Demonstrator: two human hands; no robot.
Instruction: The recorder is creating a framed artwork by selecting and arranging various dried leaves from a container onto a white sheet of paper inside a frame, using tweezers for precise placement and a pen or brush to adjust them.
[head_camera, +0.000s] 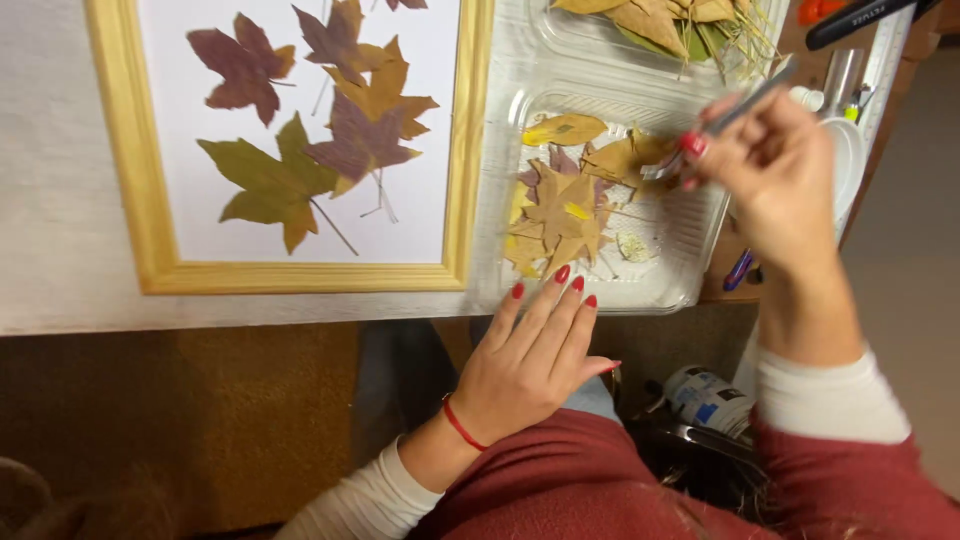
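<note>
**Leaf-sorting station: tweezers held over the tray, left hand steadying its edge**

The right hand (780, 180) is seen raised above a clear plastic tray (690, 225), closed in a pinch grip around a pair of metal tweezers (735, 108). The tweezers are angled down to the left, and their tips are met by a tan dried leaf (625, 155) in the tray; whether the leaf is actually gripped cannot be told.

The left hand (535, 355) is laid flat and open, fingers extended and close together. Its fingertips (562, 274) are placed on the near rim of the tray, just beside a cluster of yellow-brown pressed leaves (560, 215). Nothing is held in this hand. A red cord bracelet (460, 425) is worn at its wrist.

To the left of the tray, and touching it, a light wooden frame (150, 200) is laid on the white table (50, 200). Inside the frame, purple, ochre and green leaves (330, 130) are arranged on a white backing, several overlapping.

A second clear tray (540, 30) with more dried leaves and stems is noted behind the first. A small jar (710, 398) is seen low down near the person's lap.
</note>
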